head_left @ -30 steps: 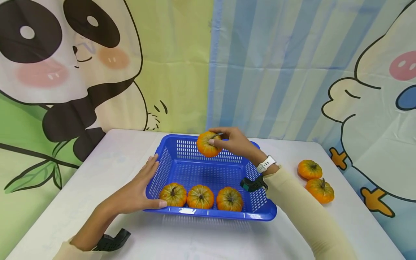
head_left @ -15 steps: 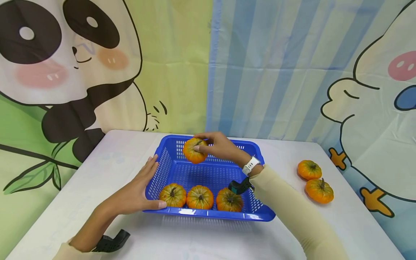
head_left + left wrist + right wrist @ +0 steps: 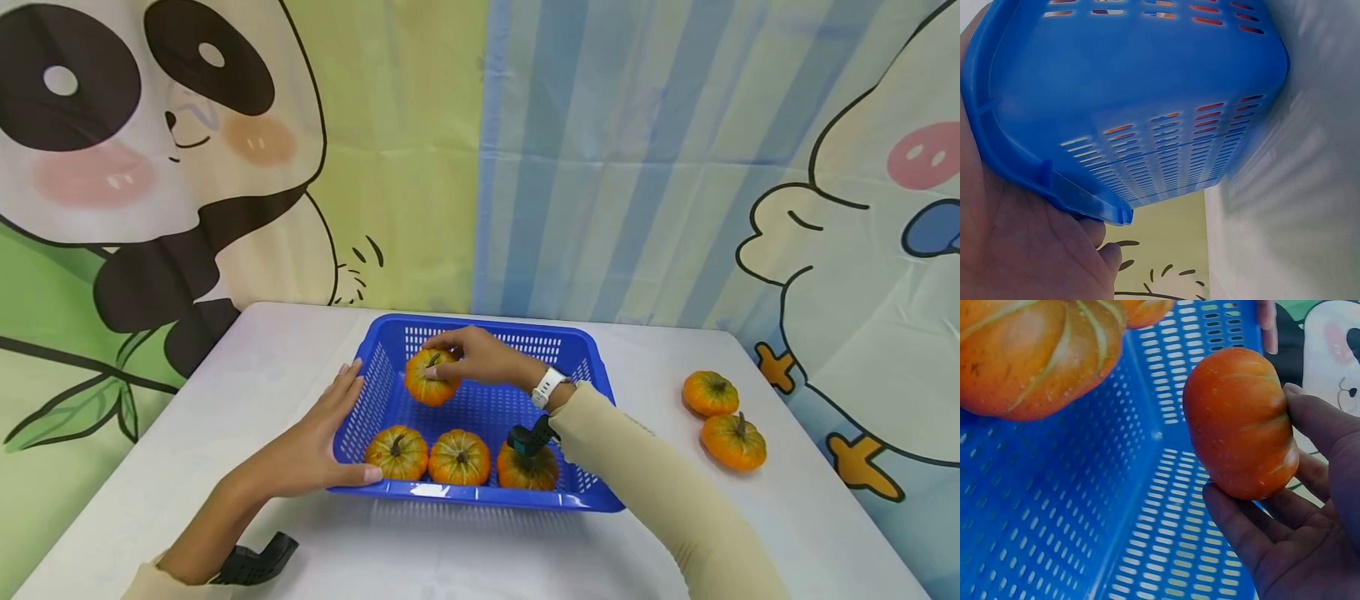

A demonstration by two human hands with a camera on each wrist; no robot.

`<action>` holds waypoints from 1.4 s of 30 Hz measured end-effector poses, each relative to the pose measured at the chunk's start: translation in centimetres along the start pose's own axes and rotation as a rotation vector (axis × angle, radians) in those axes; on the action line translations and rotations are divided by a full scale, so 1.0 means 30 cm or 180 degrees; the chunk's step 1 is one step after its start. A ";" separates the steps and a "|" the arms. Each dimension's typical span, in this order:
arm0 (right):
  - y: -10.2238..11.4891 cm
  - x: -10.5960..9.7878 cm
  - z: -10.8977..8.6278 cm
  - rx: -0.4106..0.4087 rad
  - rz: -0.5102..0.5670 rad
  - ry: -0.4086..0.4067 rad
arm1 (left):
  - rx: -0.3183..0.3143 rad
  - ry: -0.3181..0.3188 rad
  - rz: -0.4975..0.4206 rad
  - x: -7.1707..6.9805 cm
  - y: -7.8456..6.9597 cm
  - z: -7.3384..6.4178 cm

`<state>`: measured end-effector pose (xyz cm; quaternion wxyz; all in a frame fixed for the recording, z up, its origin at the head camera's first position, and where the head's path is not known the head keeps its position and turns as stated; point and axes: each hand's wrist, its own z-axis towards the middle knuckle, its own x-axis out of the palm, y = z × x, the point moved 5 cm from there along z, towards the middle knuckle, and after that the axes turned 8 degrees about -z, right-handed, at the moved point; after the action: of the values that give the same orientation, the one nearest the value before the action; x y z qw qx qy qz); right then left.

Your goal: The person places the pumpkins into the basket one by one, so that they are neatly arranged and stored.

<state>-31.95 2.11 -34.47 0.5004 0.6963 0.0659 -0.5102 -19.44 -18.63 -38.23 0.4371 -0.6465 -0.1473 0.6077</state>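
My right hand (image 3: 480, 354) grips a small orange pumpkin (image 3: 431, 379), thumb and fingers around it, low inside the back left part of a blue plastic basket (image 3: 480, 497). In the right wrist view this pumpkin (image 3: 1241, 425) is seen from its side, held near the perforated wall; whether it touches the bottom cannot be told. My left hand (image 3: 311, 442) holds the basket's front left corner, thumb over the front rim and fingers along the left rim. Along the basket's front wall sit a left pumpkin (image 3: 396, 454), a middle pumpkin (image 3: 459, 458) and a right pumpkin (image 3: 525, 471), partly covered by the right wrist device.
Two more pumpkins, a rear one (image 3: 709, 393) and a front one (image 3: 734, 442), lie close together on the white table (image 3: 300, 333) right of the basket. A cartoon-printed curtain (image 3: 600, 167) hangs behind the table.
My right hand has carried its pumpkin leftward and down, from over the basket's back rim to inside the basket. The left hand has stayed at the corner.
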 end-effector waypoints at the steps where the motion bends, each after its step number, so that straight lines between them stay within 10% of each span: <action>1: 0.001 0.006 0.004 -0.0001 -0.0021 0.0030 | 0.0004 0.0000 0.0003 0.000 0.000 0.000; 42: -0.032 0.143 0.078 0.0244 -0.0297 0.0726 | -0.0017 0.0019 0.0073 -0.002 0.003 0.002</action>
<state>-32.02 -1.02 -38.35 0.4385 0.7647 0.1351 -0.4525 -19.55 -18.69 -38.25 0.4287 -0.6512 -0.1402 0.6103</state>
